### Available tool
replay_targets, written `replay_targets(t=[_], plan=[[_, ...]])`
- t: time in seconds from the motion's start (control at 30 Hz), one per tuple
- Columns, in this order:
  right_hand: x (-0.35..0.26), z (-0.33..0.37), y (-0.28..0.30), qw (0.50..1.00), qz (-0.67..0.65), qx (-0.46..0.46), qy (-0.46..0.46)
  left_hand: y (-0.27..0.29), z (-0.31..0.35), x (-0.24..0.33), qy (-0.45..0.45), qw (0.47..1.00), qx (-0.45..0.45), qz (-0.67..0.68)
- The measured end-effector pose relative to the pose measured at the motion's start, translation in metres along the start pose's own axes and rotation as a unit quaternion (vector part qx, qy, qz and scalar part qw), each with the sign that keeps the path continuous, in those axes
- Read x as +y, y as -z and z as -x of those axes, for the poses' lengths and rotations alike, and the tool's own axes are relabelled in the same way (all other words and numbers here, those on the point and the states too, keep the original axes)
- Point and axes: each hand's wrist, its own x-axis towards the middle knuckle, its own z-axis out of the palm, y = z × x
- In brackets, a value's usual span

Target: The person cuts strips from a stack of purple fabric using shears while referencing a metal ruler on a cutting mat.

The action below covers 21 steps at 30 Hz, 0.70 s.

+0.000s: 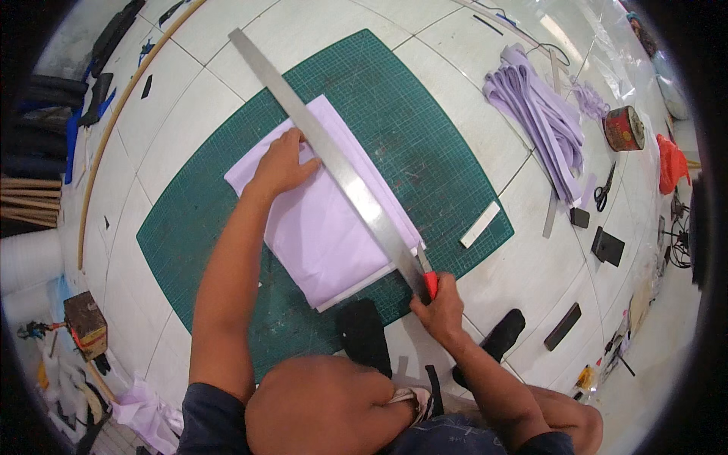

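A folded stack of lilac fabric (326, 227) lies on a green cutting mat (364, 68). A long steel ruler (345, 178) crosses it diagonally, close to its right edge, and sticks out beyond both ends. My left hand (287, 163) rests on the fabric's upper part, thumb and fingers apart, fingertips at the ruler's left edge. At the ruler's near end, my right hand (442, 309) is closed round a red-handled utility knife (431, 283). Its blade points away from me at the fabric's near right corner, beside the ruler. Whether the blade touches the cloth I cannot tell.
A short whitish strip (480, 224) lies on the mat's right side. Beyond it on the tiled floor are a bundle of lilac strips (538, 114), a round tin (624, 128), black scissors (604, 188) and dark blocks (563, 326). A bent cane (102, 155) lies left.
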Motion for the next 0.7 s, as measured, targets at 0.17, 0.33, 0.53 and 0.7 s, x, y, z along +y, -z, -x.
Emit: replay_targets(t=[0.17, 0.33, 0.53, 0.7], plan=[[0.004, 0.009, -0.012, 0.999, -0.031, -0.004, -0.015, -0.008, 0.006, 0.001, -0.015, 0.998, 0.031, -0.051], [0.010, 0.010, -0.020, 1.000, -0.029, 0.007, -0.004, -0.007, 0.008, 0.017, 0.011, 0.995, 0.013, -0.099], [0.019, 0.005, -0.019, 0.999, 0.011, 0.014, 0.037, -0.012, 0.008, 0.019, 0.018, 0.990, 0.032, -0.135], [0.019, 0.009, -0.017, 0.999, 0.005, -0.005, 0.042, -0.010, 0.003, 0.010, 0.021, 0.991, 0.031, -0.131]])
